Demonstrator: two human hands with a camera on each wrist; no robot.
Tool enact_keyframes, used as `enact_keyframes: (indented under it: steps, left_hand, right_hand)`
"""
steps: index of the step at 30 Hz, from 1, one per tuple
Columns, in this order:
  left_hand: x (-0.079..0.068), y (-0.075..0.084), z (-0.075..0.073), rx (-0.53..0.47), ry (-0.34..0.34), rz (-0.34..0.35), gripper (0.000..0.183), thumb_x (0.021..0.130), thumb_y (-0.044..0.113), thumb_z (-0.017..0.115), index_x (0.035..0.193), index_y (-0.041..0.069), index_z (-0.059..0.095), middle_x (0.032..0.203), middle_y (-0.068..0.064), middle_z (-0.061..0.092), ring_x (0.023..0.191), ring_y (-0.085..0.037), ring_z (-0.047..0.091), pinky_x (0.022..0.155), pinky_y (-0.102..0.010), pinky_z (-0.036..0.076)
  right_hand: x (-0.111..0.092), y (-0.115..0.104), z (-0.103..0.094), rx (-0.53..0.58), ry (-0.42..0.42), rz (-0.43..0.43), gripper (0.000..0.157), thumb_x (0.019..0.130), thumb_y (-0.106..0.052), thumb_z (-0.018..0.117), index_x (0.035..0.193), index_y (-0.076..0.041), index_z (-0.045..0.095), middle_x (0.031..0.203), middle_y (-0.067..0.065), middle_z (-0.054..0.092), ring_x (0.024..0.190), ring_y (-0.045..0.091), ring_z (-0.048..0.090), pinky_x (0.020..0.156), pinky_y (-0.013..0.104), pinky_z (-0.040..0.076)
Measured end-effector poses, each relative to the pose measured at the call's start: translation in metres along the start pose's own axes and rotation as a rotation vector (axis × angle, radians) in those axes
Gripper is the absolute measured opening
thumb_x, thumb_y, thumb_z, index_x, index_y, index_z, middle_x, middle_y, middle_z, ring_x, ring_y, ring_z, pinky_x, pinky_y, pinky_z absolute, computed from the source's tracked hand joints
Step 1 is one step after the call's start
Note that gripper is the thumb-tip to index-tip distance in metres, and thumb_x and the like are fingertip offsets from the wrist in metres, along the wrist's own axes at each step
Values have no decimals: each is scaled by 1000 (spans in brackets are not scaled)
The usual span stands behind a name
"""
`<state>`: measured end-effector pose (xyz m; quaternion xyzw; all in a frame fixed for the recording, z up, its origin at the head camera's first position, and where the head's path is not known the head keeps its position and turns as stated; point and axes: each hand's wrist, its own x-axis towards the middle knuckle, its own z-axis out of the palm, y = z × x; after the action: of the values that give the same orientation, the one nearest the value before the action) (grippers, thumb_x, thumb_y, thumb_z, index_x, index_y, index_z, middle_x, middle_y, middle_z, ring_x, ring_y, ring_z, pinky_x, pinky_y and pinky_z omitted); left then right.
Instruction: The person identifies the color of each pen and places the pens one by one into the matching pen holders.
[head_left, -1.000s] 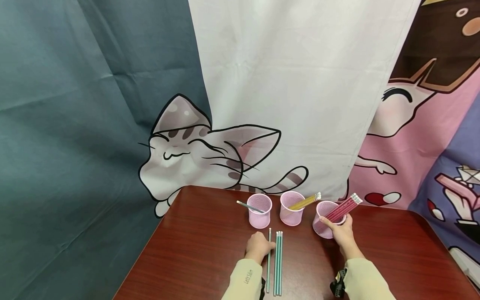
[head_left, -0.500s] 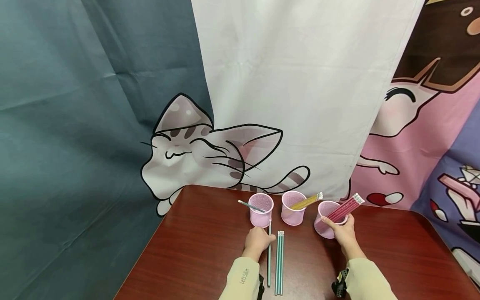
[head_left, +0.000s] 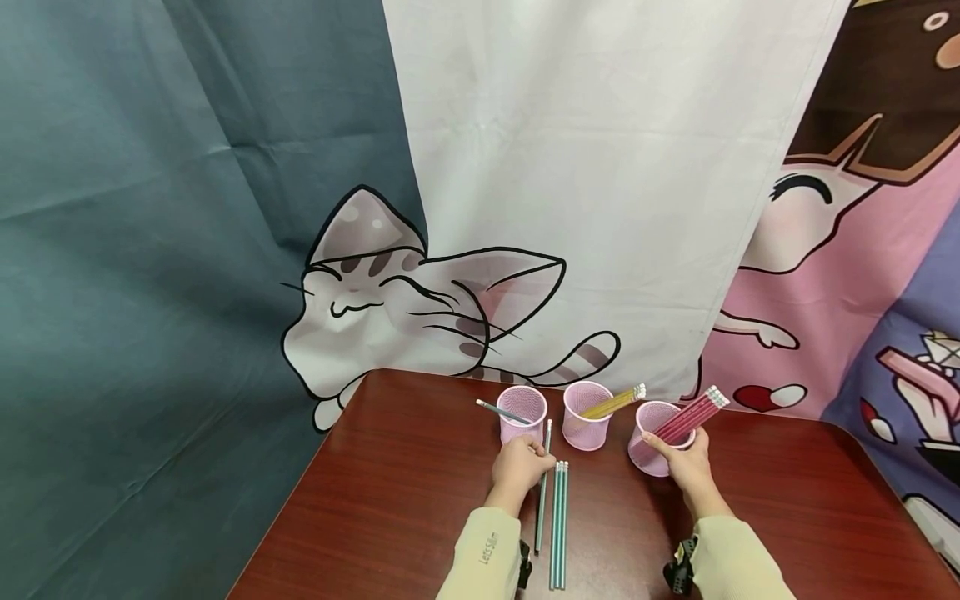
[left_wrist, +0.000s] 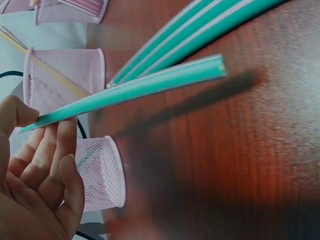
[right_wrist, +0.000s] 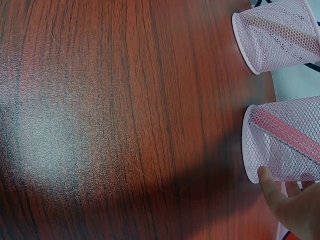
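Observation:
My left hand [head_left: 517,473] pinches a green pencil [left_wrist: 155,89] between thumb and fingers near its eraser end. The pencil is tilted, its other end over the table with a shadow below. Just beyond the hand stands a pink mesh pencil cup [head_left: 512,432] with one green pencil [head_left: 501,411] leaning in it. Three more green pencils [head_left: 558,525] lie side by side to the right of the held one. My right hand [head_left: 692,477] grips the rightmost pink mesh pencil cup [right_wrist: 287,140] at its side, and a bunch of red pencils [head_left: 688,417] leans out of it.
Between those two cups is another pink mesh cup [head_left: 585,435] with yellow pencils [head_left: 611,403] leaning right. All stand on a dark red-brown wooden table [head_left: 390,483]. A printed cloth [head_left: 480,167] with a cartoon cat hangs behind the table's far edge.
My left hand has lifted the single green pencil and moved it away from me, toward the left cup, tilting it. The right hand stays on its cup.

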<state>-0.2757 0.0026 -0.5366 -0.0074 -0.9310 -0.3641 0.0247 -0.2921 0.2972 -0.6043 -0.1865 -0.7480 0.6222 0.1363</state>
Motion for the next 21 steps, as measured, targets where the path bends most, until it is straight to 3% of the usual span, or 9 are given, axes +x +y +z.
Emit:
enact_keyframes:
  steps: [6,11,15,21]
  left_hand:
    - [4,6,-7,-39,36,30,10,62,24,70,71,24,66,62,16,57,58,-6,50,50,-27,38]
    - [6,12,-12,-60,91,33,12,62,25,69,74,25,66,64,15,56,61,-8,53,51,-28,40]
    - [8,17,-16,-92,139,44,10,65,27,70,73,25,65,63,17,57,61,-6,55,52,-28,41]
    - [11,19,-21,-136,166,55,10,69,29,72,73,23,65,61,18,57,58,-1,53,52,-26,41]
  right_hand:
    - [1,2,0,-4,-5,5,115,63,-46,82,144,-6,11,139,22,27,125,34,28,104,47,21]
    - [-11,-13,-1,-41,-35,11,111,68,-46,78,144,-3,8,139,28,24,125,38,26,105,48,20]
    - [-16,-20,0,-29,-26,23,112,66,-46,79,143,-5,10,139,25,25,125,36,27,104,48,21]
    - [-11,-12,0,-34,-30,8,110,68,-45,79,143,-4,10,138,27,25,125,38,27,105,48,20]
